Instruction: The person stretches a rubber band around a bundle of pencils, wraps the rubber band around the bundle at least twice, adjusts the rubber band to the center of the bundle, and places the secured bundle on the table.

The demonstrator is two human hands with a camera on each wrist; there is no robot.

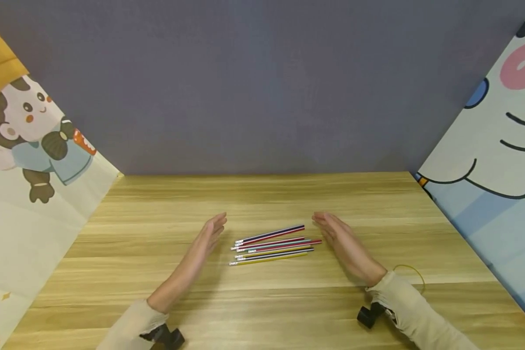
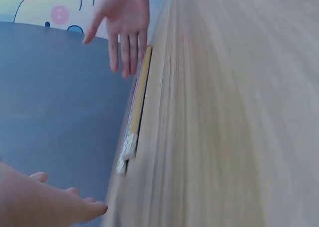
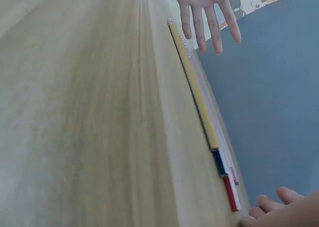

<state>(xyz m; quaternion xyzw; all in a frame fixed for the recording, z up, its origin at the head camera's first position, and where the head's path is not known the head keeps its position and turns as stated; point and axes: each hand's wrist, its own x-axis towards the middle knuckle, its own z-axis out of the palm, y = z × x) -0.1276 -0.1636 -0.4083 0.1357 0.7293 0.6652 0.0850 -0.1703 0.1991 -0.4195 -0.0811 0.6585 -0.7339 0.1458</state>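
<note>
Several striped pencils (image 1: 271, 245) lie loosely side by side on the wooden table, their white eraser ends toward the left. A yellow pencil (image 1: 269, 259) is nearest the front edge. My left hand (image 1: 205, 238) stands on edge to the left of the eraser ends, fingers straight, palm facing inward, apart from the pencils. On the other side my right hand (image 1: 343, 243) stands likewise near the plain ends, fingers extended, holding nothing. Each wrist view shows the opposite hand's open palm beyond the yellow pencil (image 2: 142, 90).
The wooden table (image 1: 262, 316) meets a grey panel (image 1: 262, 97) at the back. Cartoon-printed walls (image 1: 48, 233) flank it on both sides. Each wrist wears a small black camera (image 1: 367, 316), and a thin yellow loop (image 1: 413, 267) shows by the right sleeve.
</note>
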